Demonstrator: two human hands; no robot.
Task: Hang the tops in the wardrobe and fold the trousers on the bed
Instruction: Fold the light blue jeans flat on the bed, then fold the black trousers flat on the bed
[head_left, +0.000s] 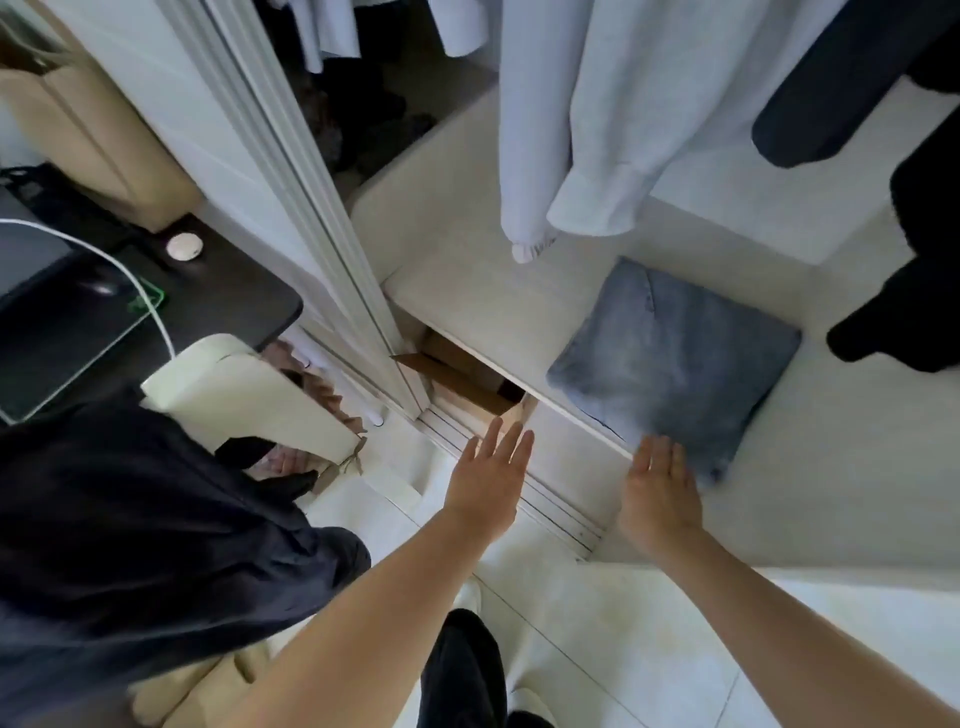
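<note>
One folded item: denim trousers (675, 358), folded into a flat square, lying on the white wardrobe shelf (467, 306) close to its front edge.
Right hand (660, 493): fingers straight and together, palm down, holding nothing; fingertips at the near corner of the trousers, at the shelf's front edge. Whether they touch the cloth cannot be told.
Right arm: bare forearm reaching in from the lower right, extended toward the shelf.
Left hand (491, 478): fingers straight and slightly spread, palm down, holding nothing; held over the sliding-door track (561, 514), well apart from the trousers.
Left arm: bare forearm extended from the bottom centre, roughly parallel to the right arm.
Hanging tops: pale grey top (597, 114) above the shelf, cuffs hanging above the trousers; dark navy sleeve (831, 98) and black garment (919, 291) to its right.
Below shelf: open cardboard box (462, 374).
Left side: white sliding door (291, 171); dark surface (234, 291) carrying a small white round object (183, 246).
</note>
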